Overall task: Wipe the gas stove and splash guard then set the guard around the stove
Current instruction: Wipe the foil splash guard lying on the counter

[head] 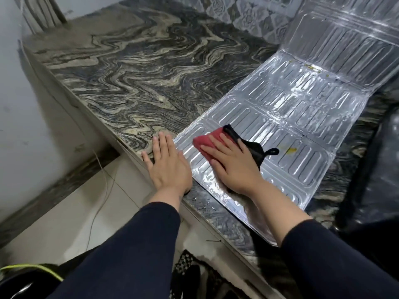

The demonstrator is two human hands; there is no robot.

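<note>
**Marbled tabletop, guard laid flat**

Swirled grey stone tabletop carries the foil splash guard, its far panel propped against the tiled wall. Right hand presses a red-and-black cloth flat onto it; left hand rests flat, fingers straight, at the guard's left edge.

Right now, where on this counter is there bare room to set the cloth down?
The marble countertop lies bare beyond the left hand, from its front edge to the tiled wall. Crowded: the foil splash guard fills the right side, under the right hand and cloth.
</note>
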